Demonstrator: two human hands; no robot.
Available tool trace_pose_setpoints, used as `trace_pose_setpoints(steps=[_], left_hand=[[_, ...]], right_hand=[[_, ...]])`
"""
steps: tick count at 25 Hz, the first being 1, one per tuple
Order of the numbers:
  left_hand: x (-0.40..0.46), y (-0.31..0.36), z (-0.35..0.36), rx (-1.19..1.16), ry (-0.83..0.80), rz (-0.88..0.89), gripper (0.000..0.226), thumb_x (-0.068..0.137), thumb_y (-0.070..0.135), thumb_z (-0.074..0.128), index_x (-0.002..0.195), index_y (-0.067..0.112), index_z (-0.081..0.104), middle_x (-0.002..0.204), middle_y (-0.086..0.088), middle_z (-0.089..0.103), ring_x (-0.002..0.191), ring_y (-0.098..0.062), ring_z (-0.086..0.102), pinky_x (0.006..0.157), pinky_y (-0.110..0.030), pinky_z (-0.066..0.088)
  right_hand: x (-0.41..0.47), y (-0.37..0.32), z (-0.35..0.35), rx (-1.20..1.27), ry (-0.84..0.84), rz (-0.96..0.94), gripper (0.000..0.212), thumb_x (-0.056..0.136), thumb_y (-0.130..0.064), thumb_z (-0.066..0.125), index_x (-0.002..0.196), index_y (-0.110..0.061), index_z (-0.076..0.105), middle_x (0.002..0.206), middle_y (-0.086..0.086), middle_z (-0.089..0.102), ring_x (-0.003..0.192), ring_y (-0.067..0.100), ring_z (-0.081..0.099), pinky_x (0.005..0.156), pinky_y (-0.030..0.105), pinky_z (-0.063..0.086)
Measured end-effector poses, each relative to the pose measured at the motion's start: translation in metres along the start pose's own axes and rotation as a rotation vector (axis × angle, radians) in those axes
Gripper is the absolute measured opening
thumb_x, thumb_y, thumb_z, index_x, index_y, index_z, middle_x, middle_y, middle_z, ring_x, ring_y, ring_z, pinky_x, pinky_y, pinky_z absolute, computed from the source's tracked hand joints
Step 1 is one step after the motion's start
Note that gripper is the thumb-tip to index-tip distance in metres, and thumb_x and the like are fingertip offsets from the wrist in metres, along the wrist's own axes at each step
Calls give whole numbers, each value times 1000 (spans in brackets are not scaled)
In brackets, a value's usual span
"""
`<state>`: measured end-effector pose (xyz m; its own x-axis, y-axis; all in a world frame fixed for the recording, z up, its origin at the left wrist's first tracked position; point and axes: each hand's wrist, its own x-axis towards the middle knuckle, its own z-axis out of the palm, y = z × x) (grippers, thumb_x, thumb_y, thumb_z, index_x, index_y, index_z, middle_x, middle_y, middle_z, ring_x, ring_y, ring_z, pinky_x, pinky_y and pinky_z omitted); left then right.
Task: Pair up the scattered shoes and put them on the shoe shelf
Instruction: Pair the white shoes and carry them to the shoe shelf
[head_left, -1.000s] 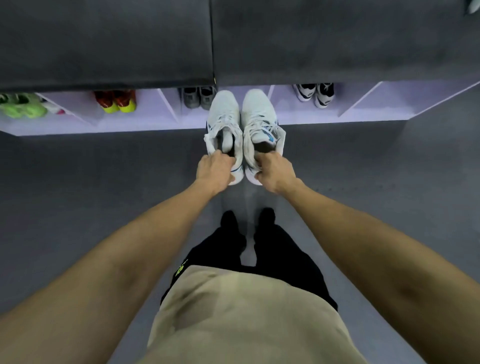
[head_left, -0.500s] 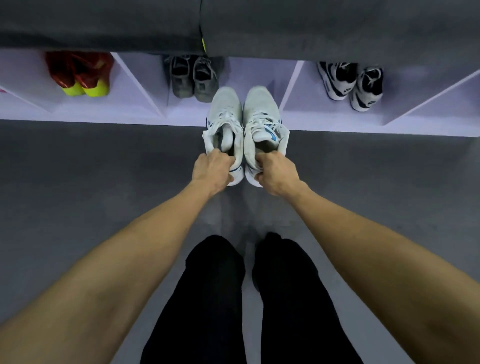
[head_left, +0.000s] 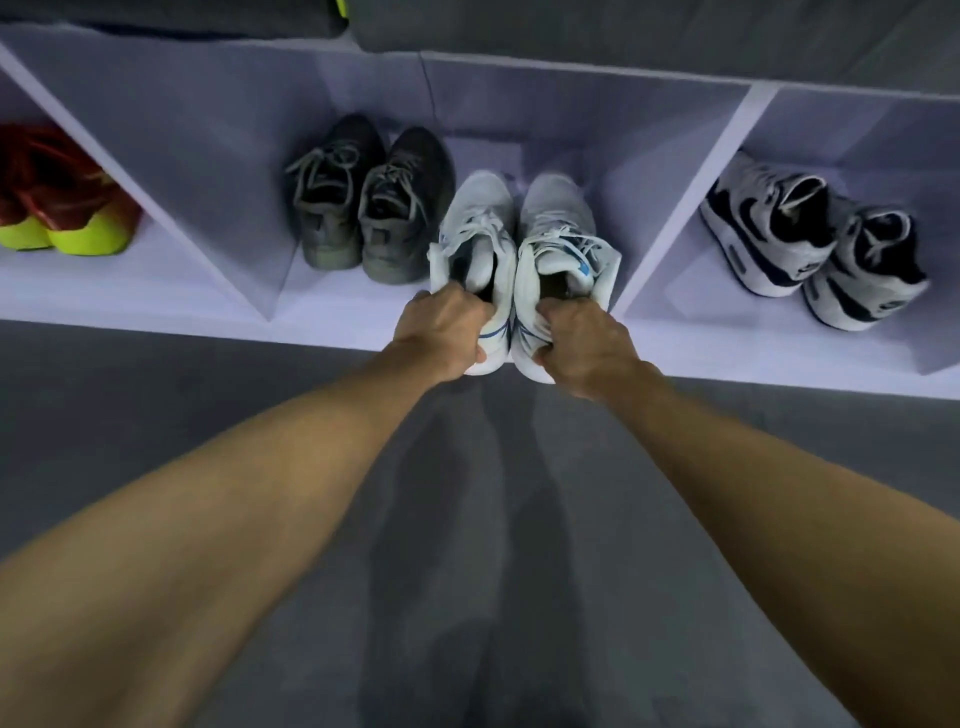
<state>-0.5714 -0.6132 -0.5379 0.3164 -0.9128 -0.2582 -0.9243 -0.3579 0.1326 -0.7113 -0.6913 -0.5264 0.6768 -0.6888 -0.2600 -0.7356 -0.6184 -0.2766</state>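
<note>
**shelfwatcher:** ok so where are the white ones? Both arms are stretched out and I can't make out much past the hands.

**laces_untied:** Dead centre, a bit toward 12 o'clock. The left hand (head_left: 447, 332) has its fingers curled over the heel collar of the left white sneaker (head_left: 475, 239), thumb side tucked into the opening. The right hand (head_left: 584, 345) does the same on the right white sneaker (head_left: 561, 234), the one with the blue mark by the tongue. So both hands are clamped on a heel, one shoe each. The two shoes sit side by side, touching along their inner edges, toes pointing at 12.

**shelfwatcher:** in the shelf or out of it?

**laces_untied:** Half and half. Toes are inside the middle compartment of the pale shoe shelf (head_left: 727, 358), heels hang over its front edge above the grey floor (head_left: 182, 384). Can't tell if the soles are resting on the board or held just off it.

**shelfwatcher:** anything sharing that compartment?

**laces_untied:** Yep, a dark grey pair (head_left: 363, 202) just beside them at 9 o'clock, the nearer one almost touching the left white sneaker. Next compartment at 3 o'clock has a black-and-white pair (head_left: 810, 239), angled a little. Way off at 9 o'clock, past a divider, a red pair with neon yellow heels (head_left: 62, 218). Dark cushions (head_left: 623, 31) run along the top at 12.
</note>
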Motion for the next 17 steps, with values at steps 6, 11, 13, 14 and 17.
trace_pose_setpoints(steps=[6,11,13,14,17], left_hand=[[88,-17,14,74,33,14,45,81,30,75,122,18,60,122,-9,61,111,-32,60,80,-36,47],[141,-24,20,177,59,19,53,83,27,73,131,18,53,130,-7,57,118,-29,57,89,-39,48],[152,-27,18,227,62,28,55,83,26,74,133,17,50,129,-9,58,117,-30,58,88,-41,49],[156,-28,17,236,74,37,55,83,25,73,133,16,49,129,-9,58,116,-31,58,88,-42,49],[161,-33,19,195,92,37,52,86,23,70,132,14,47,135,-9,52,122,-29,53,94,-41,47]], right_hand=[[83,17,15,-59,36,15,36,90,-17,58,125,-12,52,128,13,55,117,33,55,93,37,48],[136,27,28,-106,52,-17,40,91,-20,59,127,-6,48,129,15,53,120,31,51,96,38,47],[151,30,33,-134,17,-3,41,92,-19,58,128,-5,46,129,14,54,120,30,51,95,37,47],[158,30,34,-141,3,-4,43,92,-20,57,130,-4,43,130,14,54,122,30,50,97,37,46],[170,29,34,-127,-29,20,51,93,-25,54,136,-3,36,137,14,46,131,31,39,105,38,39]])
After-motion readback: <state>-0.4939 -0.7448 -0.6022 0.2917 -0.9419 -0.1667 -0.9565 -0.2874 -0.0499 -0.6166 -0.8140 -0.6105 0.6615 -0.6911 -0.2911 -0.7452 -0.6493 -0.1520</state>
